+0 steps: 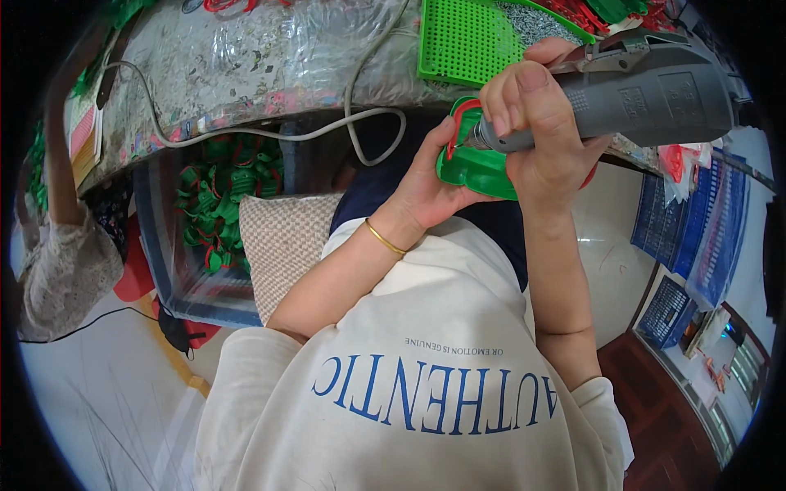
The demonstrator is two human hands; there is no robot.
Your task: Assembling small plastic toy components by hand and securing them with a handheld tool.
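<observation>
My right hand (536, 114) is wrapped round a grey electric screwdriver (647, 94), which points down and left. Its tip meets a green plastic part (483, 170) that carries a red curved strip (453, 135). With thumb and fingers, my left hand (434, 176) grips that green part from its left side, over my lap. Whether a screw sits under the tip is hidden. Just beyond my hands, a bright green perforated tray (458, 45) lies on the worktable with a heap of small screws (536, 24) in it.
A plastic-covered worktable (246, 65) runs across the front, with a grey cable (254, 131) hanging over its edge. To the left stands a bin (164, 270) of green and red parts (225, 196). Another person's arm (61, 147) shows far left. Blue crates (684, 213) stand right.
</observation>
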